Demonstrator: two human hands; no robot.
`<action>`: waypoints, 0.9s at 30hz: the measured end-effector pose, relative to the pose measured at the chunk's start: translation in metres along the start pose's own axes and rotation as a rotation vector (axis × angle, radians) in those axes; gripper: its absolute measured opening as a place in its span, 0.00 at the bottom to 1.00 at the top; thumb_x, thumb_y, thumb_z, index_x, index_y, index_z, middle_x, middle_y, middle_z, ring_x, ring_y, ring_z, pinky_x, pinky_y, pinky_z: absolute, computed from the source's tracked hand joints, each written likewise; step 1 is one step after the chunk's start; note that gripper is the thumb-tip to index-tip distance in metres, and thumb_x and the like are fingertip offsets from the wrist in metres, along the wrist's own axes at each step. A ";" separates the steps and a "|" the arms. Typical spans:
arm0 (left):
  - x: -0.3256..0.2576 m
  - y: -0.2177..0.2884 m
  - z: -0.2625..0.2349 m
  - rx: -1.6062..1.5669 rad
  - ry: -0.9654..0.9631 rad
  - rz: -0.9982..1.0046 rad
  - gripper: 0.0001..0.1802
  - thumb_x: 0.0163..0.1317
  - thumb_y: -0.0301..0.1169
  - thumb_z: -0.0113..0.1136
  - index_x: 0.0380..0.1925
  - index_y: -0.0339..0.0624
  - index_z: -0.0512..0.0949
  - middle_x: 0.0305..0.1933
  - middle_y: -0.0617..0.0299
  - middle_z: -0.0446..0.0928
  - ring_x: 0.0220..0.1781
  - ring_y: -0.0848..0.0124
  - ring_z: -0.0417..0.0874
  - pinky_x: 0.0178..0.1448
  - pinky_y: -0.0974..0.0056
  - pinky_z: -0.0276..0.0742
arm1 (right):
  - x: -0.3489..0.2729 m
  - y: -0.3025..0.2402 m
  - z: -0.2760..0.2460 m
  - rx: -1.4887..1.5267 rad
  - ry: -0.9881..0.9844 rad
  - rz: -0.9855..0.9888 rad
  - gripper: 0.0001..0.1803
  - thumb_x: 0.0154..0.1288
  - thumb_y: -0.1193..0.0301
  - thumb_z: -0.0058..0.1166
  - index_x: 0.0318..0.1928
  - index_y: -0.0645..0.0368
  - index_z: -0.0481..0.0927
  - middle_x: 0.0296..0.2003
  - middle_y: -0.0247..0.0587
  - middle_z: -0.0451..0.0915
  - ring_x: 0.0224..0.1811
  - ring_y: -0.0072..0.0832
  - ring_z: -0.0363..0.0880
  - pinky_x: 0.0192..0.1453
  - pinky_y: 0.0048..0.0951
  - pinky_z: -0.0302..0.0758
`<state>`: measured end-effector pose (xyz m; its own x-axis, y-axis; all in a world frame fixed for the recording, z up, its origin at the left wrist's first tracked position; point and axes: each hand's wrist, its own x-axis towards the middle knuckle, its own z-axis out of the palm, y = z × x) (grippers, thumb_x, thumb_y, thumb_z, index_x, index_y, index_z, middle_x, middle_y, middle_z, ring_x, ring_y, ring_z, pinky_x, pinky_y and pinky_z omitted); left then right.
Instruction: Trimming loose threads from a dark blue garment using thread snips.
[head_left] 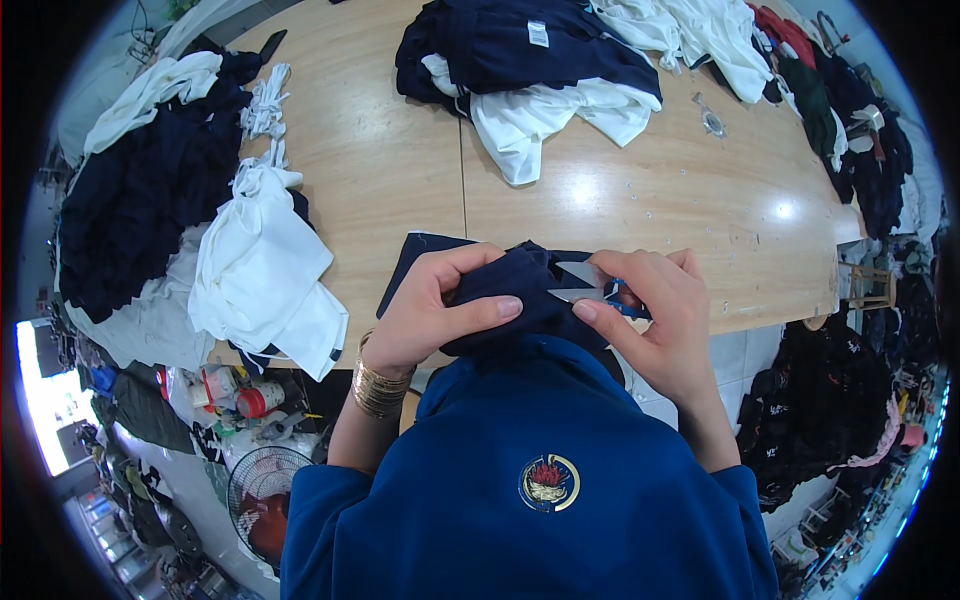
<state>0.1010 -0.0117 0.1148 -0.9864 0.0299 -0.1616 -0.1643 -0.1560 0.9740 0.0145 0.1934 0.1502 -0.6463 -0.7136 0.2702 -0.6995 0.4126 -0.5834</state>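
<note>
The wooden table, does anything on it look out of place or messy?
Nothing looks damaged or spilled. Navy and white garments lie in loose heaps on the table, and a small metal tool sits alone beside them.

A garment workshop: heaps of navy shirts [135, 205] and white shirts [262, 265] crowd the long wooden desk [400, 160] (more dark clothing [810, 420] piled beside it).
</note>
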 end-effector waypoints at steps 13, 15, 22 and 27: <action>-0.001 -0.001 -0.001 0.012 -0.003 -0.001 0.19 0.51 0.37 0.63 0.39 0.36 0.76 0.32 0.65 0.76 0.32 0.80 0.74 0.37 0.77 0.70 | 0.003 -0.002 0.004 0.041 -0.025 0.010 0.16 0.51 0.61 0.60 0.37 0.56 0.77 0.23 0.30 0.75 0.22 0.23 0.69 0.35 0.25 0.57; 0.000 0.002 -0.001 -0.003 -0.006 0.003 0.19 0.51 0.37 0.63 0.40 0.36 0.76 0.33 0.64 0.76 0.33 0.79 0.74 0.38 0.76 0.70 | 0.002 -0.001 0.005 0.275 -0.062 0.158 0.16 0.53 0.61 0.58 0.39 0.56 0.77 0.26 0.31 0.77 0.23 0.22 0.69 0.36 0.23 0.57; -0.003 -0.001 -0.003 -0.071 -0.016 -0.028 0.20 0.51 0.35 0.63 0.42 0.35 0.76 0.36 0.62 0.77 0.35 0.78 0.76 0.40 0.75 0.71 | 0.000 0.002 0.002 0.230 -0.070 0.097 0.15 0.53 0.60 0.58 0.37 0.56 0.77 0.28 0.32 0.78 0.22 0.22 0.69 0.34 0.24 0.57; -0.002 0.001 -0.002 -0.074 -0.010 -0.016 0.19 0.51 0.35 0.63 0.41 0.35 0.76 0.35 0.62 0.77 0.34 0.78 0.75 0.40 0.75 0.71 | -0.002 0.005 0.007 0.087 -0.030 -0.071 0.12 0.53 0.61 0.58 0.32 0.55 0.77 0.24 0.31 0.77 0.20 0.22 0.69 0.30 0.26 0.55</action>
<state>0.1028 -0.0143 0.1157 -0.9837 0.0423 -0.1749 -0.1799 -0.2276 0.9570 0.0142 0.1930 0.1418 -0.5856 -0.7567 0.2907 -0.7131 0.3104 -0.6286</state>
